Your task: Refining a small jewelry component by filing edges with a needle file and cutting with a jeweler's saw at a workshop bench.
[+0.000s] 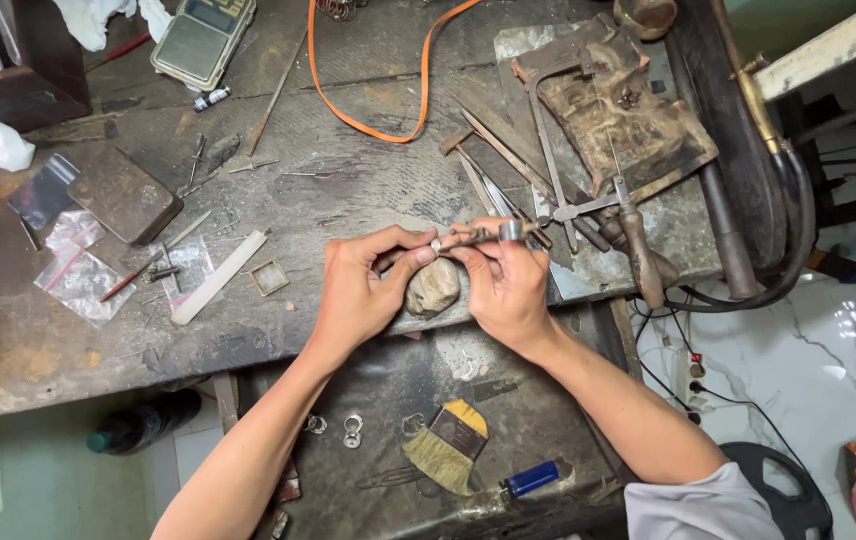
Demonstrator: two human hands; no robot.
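Observation:
My left hand (363, 290) and my right hand (503, 285) meet over the front edge of a worn wooden workbench (338, 190). Together they pinch a slim metal hand tool (493, 234) with a small round metal collar near its right end. My left thumb and forefinger grip its left tip. My right fingers hold its middle. Just below the tool, between both hands, sits a rounded brown wooden peg (434, 287) at the bench edge.
Files and a saw frame (548, 150) lie right of my hands, with a leather pad (628, 115) behind. An orange strap (368, 110), a scale (203, 40), a dark tin (123, 192), plastic bags (78, 275) and a white stick (218, 278) lie left. A brush (448, 445) rests in the tray below.

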